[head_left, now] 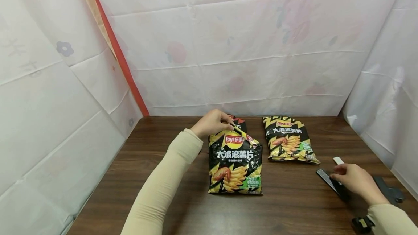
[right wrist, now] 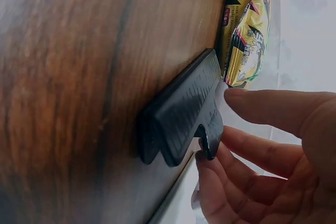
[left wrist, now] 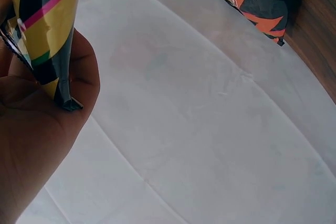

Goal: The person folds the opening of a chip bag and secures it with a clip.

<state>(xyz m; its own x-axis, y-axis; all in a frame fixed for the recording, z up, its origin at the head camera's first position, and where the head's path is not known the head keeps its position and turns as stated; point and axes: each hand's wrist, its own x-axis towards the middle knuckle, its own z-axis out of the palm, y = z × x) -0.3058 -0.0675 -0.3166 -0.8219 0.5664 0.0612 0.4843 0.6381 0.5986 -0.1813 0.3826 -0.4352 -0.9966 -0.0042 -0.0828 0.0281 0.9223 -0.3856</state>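
Observation:
My left hand (head_left: 213, 122) grips the gathered, folded top of a black and yellow Lay's chip bag (head_left: 235, 166), which stands upright with its printed front toward me. The left wrist view has the striped foil top (left wrist: 50, 35) between thumb and fingers. At the right, my right hand (head_left: 357, 182) pinches the handle end of a black bag clip (right wrist: 181, 106). The clip is close over the wooden table, its long jaws together and pointing away to the left in the head view. Part of it is hidden behind the fingers.
Behind the held bag is a black and red chip bag (head_left: 241, 123), mostly covered. Another yellow and black chip bag (head_left: 289, 140) lies farther right. A white clip (head_left: 338, 160) shows past the right hand, and another black clip (head_left: 388, 190) lies near the table's right edge.

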